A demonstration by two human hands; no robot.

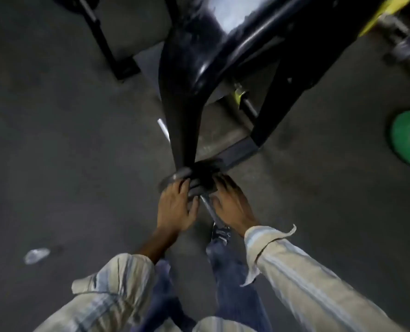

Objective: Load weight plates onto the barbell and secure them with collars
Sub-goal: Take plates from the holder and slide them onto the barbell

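Dark weight plates (199,176) sit stacked on the barbell sleeve (208,209), a thin steel bar that points toward me near the floor. My left hand (176,207) lies flat against the left side of the nearest plate, fingers spread. My right hand (230,202) presses on the plate's right side, fingers curled over its edge. The bar end shows between my two hands. No collar is visible. The view is blurred.
A glossy black machine frame (199,56) rises right behind the plates. A green plate (409,140) lies on the grey floor at the right edge. Another black stand (108,44) is far left. A crumpled plastic bottle (36,255) lies at the lower left.
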